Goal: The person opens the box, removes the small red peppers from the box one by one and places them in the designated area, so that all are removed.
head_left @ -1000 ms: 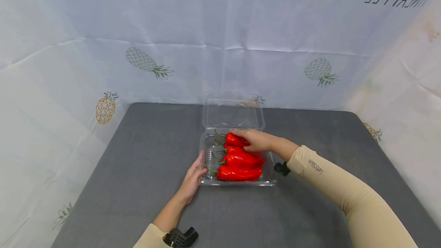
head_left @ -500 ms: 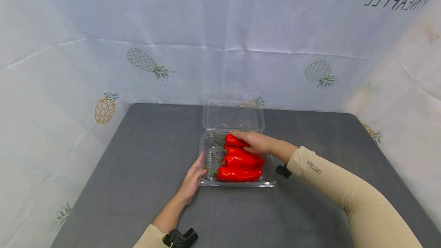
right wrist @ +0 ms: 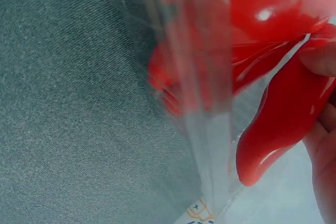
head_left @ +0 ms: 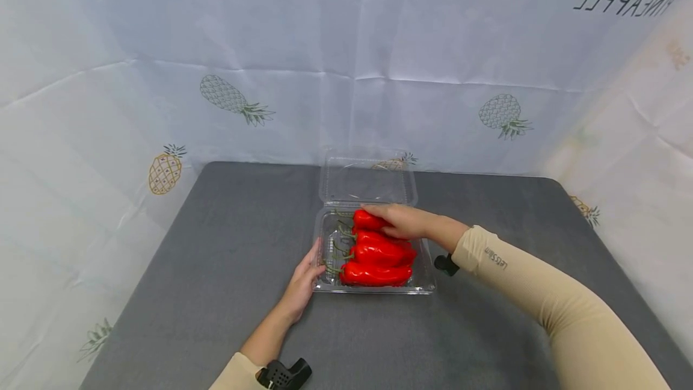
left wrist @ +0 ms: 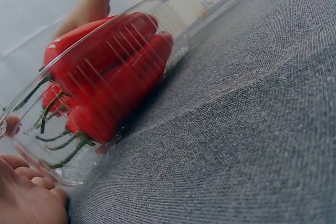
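Right hand (head_left: 402,220) grips rearmost pepper (head_left: 366,219) in clear container (head_left: 425,283) near far bench edge (head_left: 487,180); left hand (head_left: 299,284) holds container's left rim.

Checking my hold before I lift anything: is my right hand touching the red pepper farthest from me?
Touching: the right wrist view shows the right hand pinching that red pepper, its thumb lying against the glossy skin.

Head cam is bright, evenly lit; soft shadow lies on grey table (head_left: 487,330) nr R sleeve (head_left: 530,287). Glare dots red peppers (head_left: 376,274). R wrist cam: greenish, clear tub (right wrist: 210,150) blurs.
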The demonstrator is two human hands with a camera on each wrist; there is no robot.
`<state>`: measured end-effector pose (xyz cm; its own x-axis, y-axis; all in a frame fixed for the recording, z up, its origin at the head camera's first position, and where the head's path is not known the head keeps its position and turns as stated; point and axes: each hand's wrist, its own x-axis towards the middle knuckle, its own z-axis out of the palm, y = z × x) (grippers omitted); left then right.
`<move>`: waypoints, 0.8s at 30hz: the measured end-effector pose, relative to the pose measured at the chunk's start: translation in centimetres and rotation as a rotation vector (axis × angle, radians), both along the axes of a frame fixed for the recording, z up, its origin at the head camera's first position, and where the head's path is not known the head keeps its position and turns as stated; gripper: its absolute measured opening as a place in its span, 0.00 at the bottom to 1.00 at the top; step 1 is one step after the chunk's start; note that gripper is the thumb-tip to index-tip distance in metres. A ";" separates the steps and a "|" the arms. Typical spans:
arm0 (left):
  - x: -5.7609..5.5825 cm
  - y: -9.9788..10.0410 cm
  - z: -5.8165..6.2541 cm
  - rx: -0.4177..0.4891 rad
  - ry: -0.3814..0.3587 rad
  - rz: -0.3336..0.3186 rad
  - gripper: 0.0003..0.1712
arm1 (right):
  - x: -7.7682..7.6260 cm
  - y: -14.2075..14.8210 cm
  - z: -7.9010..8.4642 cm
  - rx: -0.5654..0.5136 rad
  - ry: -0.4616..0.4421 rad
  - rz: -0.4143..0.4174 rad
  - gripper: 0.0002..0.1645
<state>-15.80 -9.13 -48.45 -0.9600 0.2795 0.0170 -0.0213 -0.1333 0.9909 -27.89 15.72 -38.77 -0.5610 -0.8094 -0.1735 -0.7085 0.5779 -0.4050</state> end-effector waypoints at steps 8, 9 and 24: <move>-0.1 0.2 -0.1 0.006 0.008 0.004 0.37 | 0.5 0.9 1.1 -0.028 0.005 -0.062 0.38; -0.1 0.2 -0.1 0.006 0.010 0.005 0.37 | 0.5 1.2 1.2 -0.036 0.005 -0.072 0.38; -0.1 0.2 -0.1 0.011 0.014 0.011 0.36 | 0.6 5.9 2.2 -0.125 0.096 -0.202 0.34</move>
